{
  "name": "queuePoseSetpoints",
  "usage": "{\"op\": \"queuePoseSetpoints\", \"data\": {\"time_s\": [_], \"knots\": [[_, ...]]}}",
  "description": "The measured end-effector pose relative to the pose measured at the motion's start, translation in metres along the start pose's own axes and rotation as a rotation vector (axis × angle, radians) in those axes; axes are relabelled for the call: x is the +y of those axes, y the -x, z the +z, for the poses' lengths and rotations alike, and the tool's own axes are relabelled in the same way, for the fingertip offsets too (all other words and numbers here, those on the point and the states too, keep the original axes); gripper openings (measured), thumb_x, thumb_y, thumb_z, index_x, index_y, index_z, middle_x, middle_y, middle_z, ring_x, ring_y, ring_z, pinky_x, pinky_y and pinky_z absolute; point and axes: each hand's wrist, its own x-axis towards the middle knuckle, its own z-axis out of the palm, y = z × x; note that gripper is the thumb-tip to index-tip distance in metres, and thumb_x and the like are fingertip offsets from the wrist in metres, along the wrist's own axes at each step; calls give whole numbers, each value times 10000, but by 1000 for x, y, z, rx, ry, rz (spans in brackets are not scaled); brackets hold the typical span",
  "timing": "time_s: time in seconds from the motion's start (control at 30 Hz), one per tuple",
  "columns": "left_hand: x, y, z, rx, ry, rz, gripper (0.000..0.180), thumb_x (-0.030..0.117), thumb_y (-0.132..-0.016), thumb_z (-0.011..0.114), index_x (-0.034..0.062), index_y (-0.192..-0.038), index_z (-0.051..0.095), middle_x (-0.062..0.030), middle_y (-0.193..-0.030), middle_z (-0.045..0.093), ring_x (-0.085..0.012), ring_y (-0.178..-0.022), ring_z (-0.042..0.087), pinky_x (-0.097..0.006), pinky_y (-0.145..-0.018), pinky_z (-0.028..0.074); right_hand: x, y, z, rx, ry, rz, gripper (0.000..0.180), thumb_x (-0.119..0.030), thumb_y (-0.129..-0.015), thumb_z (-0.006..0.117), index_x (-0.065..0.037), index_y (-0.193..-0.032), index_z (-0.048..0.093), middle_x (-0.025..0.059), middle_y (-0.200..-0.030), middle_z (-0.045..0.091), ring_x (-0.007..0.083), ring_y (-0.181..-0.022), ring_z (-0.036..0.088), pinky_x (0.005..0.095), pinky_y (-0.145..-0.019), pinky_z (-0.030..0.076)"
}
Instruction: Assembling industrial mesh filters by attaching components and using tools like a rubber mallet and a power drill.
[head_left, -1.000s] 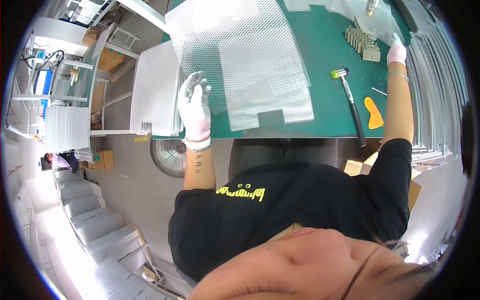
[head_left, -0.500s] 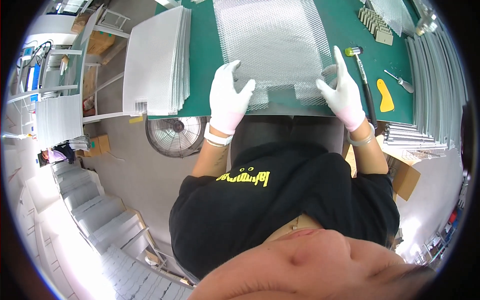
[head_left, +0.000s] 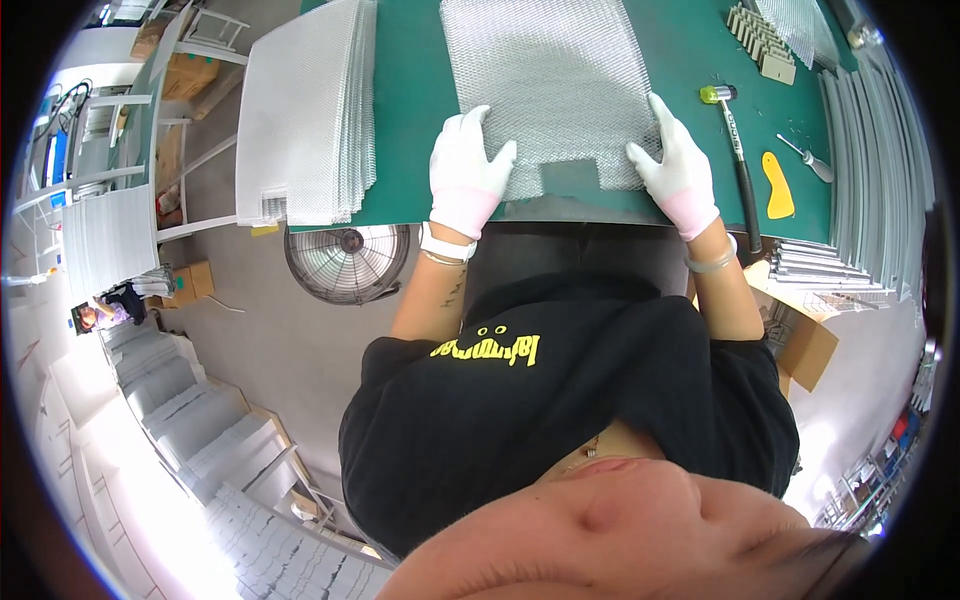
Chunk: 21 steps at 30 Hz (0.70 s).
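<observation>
Silvery mesh sheets [head_left: 550, 75] with a rectangular notch in the near edge lie in front of me on the green work table [head_left: 405, 120]. At their left edge is my left hand [head_left: 465, 180] in a white glove, fingers stretched out and thumb apart near the mesh. My right hand [head_left: 682, 175], gloved alike, rests along the right edge with its fingers extended and the thumb over the mesh. Both hands are open and appear to touch the sheet edges. How many layers lie there I cannot tell.
Left stands a stack of mesh panels [head_left: 300, 110]. To the right lie a mallet [head_left: 738, 155], a yellow scraper [head_left: 777, 187], a screwdriver [head_left: 808, 160] and a row of beige pieces [head_left: 762, 45]. Long grey strips [head_left: 875, 160] line the far right. A floor fan [head_left: 345, 265] stands below the table.
My hands have come slightly closer together, against the mesh edges. The mesh, spread and uneven before, now looks narrower with its edges more in line. The view has shifted a little.
</observation>
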Motion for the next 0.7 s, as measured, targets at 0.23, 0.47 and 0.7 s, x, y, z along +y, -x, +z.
{"op": "queuePoseSetpoints", "data": {"time_s": [0.23,0.47,0.7], "knots": [[-3,3,2,-2,25,-11,548,225,-776,781,13,-1246,594,-189,-1126,607,-364,-1048,596,-433,-933,488,4,-3,1,-83,23,6,618,-273,-855,720,-74,-1403,515,161,-1091,634,339,-968,653,389,-854,540],[-4,1,2,-10,59,-26,554,222,-771,788,27,-1254,599,-189,-1153,594,-364,-1064,588,-430,-938,488,5,-8,-2,-101,30,11,606,-297,-868,707,-74,-1400,520,175,-1083,629,356,-970,650,414,-867,535],[-1,-14,-10,-101,-161,-76,684,350,-763,785,154,-1383,571,-209,-1434,450,-450,-1283,446,-535,-1072,389,2,-25,-28,-291,178,84,521,-310,-878,679,-113,-1348,574,177,-1131,633,367,-1018,641,418,-904,523]]}}
